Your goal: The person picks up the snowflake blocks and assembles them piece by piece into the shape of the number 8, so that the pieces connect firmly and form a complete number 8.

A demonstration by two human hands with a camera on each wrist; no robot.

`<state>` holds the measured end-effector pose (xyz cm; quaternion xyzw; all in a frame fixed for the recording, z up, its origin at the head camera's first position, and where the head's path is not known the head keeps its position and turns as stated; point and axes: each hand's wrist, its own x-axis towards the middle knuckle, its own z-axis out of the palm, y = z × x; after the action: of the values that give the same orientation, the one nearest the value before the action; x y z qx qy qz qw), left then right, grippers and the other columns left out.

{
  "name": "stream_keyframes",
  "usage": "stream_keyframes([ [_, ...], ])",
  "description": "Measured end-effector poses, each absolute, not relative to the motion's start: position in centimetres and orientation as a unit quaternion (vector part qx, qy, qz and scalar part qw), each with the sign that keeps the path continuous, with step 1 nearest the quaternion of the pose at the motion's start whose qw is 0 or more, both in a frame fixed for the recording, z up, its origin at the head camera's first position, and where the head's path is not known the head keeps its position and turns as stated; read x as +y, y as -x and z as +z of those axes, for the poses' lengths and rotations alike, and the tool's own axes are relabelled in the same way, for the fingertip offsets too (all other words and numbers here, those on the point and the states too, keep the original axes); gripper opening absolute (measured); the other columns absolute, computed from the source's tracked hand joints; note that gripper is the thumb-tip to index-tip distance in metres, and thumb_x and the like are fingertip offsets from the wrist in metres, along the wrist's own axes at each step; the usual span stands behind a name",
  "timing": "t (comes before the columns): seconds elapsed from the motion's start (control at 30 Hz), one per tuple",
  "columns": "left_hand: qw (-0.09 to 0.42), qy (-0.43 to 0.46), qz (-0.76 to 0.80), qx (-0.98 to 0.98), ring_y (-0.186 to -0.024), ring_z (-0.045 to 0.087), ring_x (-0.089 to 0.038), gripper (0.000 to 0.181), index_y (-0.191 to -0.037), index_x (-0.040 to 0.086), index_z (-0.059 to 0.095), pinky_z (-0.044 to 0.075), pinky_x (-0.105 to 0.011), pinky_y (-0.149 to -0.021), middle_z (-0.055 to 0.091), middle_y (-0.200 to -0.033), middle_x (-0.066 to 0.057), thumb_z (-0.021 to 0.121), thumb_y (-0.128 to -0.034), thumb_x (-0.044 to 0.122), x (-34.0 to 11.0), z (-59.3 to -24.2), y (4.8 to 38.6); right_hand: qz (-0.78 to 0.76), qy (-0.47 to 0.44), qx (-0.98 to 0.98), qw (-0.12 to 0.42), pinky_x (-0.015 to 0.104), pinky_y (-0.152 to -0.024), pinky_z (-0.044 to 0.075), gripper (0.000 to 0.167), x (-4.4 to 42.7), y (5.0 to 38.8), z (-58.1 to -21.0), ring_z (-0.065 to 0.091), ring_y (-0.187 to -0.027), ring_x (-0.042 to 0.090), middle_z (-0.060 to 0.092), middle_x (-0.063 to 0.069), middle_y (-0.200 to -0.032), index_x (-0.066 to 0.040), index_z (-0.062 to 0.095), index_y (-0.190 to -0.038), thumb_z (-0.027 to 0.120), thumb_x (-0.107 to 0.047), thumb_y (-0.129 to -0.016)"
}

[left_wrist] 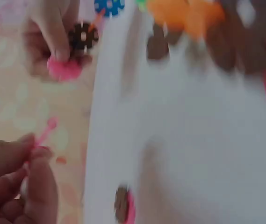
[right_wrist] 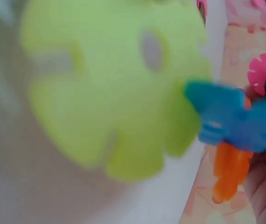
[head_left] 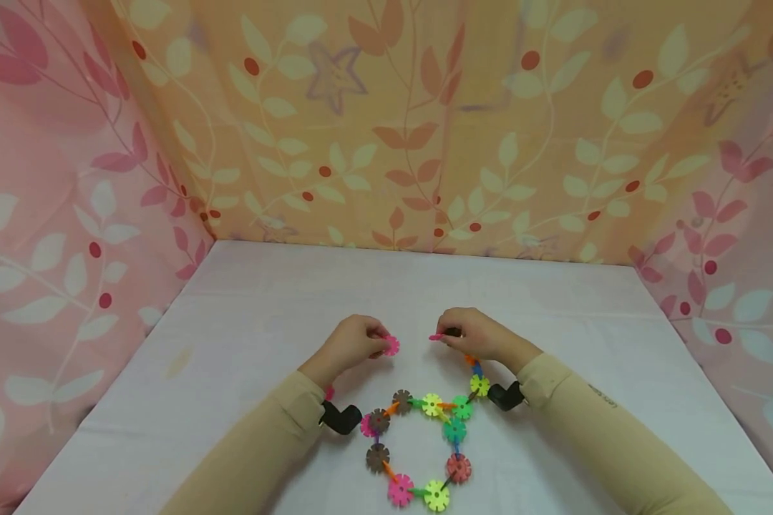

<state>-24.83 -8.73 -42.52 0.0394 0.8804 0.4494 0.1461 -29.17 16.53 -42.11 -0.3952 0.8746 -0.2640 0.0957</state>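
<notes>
My left hand (head_left: pixel 354 340) pinches a pink snowflake disc (head_left: pixel 392 346) by its edge, above the table. Across a small gap, my right hand (head_left: pixel 473 332) holds another pink disc (right_wrist: pixel 260 74) at its fingertips. A brown disc (left_wrist: pixel 83 37) joins onto that one, followed by orange (right_wrist: pixel 231 170), blue (right_wrist: pixel 238 116) and yellow discs (head_left: pixel 479 385). This strand runs down to a ring of linked discs, among them a green one (head_left: pixel 454 430) and a pink one (head_left: pixel 401 491). The two held pink discs are apart.
White cloth covers the table (head_left: pixel 232 300); floral curtains (head_left: pixel 393 129) enclose its back and sides. A pink piece (head_left: pixel 329 393) shows beside the left sleeve. Black wrist cameras (head_left: pixel 341 418) sit close to the ring.
</notes>
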Motion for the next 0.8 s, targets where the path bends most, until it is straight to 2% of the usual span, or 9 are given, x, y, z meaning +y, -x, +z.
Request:
stream_keyframes([
  [0.13, 0.170, 0.007, 0.591, 0.789, -0.069, 0.065, -0.017, 0.011, -0.088, 0.002, 0.064, 0.054, -0.032, -0.069, 0.066, -0.078, -0.007, 0.067, -0.0824, 0.011, -6.4, -42.7, 25.2, -0.267, 0.423, 0.863, 0.067, 0.023, -0.063, 0.044, 0.006, 16.3, 28.9, -42.0, 0.047, -0.069, 0.010, 0.054, -0.009, -0.081, -0.008, 0.064, -0.083, 0.061, -0.012, -0.087],
  [0.4, 0.193, 0.051, 0.660, 0.724, -0.065, 0.067, -0.017, 0.012, -0.088, -0.002, 0.062, 0.052, -0.037, -0.075, 0.067, -0.075, -0.011, 0.065, -0.0840, 0.009, -4.9, -43.1, 25.1, -0.277, 0.446, 0.849, 0.048, 0.023, -0.064, 0.043, 0.006, 16.0, 29.0, -42.3, 0.046, -0.070, 0.008, 0.055, -0.009, -0.080, -0.008, 0.064, -0.082, 0.063, -0.013, -0.086],
  [0.63, 0.184, 0.063, 0.673, 0.714, -0.063, 0.067, -0.016, 0.011, -0.088, -0.003, 0.063, 0.052, -0.037, -0.073, 0.067, -0.075, -0.011, 0.062, -0.0856, 0.008, -4.6, -43.1, 25.0, -0.295, 0.453, 0.840, 0.047, 0.023, -0.062, 0.042, 0.005, 15.8, 28.8, -42.0, 0.046, -0.069, 0.008, 0.054, -0.007, -0.079, -0.008, 0.064, -0.079, 0.064, -0.008, -0.085],
  [0.8, 0.183, 0.072, 0.689, 0.697, -0.065, 0.068, -0.018, 0.011, -0.089, -0.003, 0.061, 0.053, -0.032, -0.068, 0.066, -0.077, -0.012, 0.061, -0.0868, 0.008, -4.4, -43.0, 25.0, -0.299, 0.458, 0.837, 0.031, 0.022, -0.060, 0.042, 0.010, 15.4, 28.7, -42.0, 0.045, -0.067, 0.008, 0.053, -0.008, -0.077, -0.014, 0.062, -0.076, 0.064, -0.008, -0.084],
])
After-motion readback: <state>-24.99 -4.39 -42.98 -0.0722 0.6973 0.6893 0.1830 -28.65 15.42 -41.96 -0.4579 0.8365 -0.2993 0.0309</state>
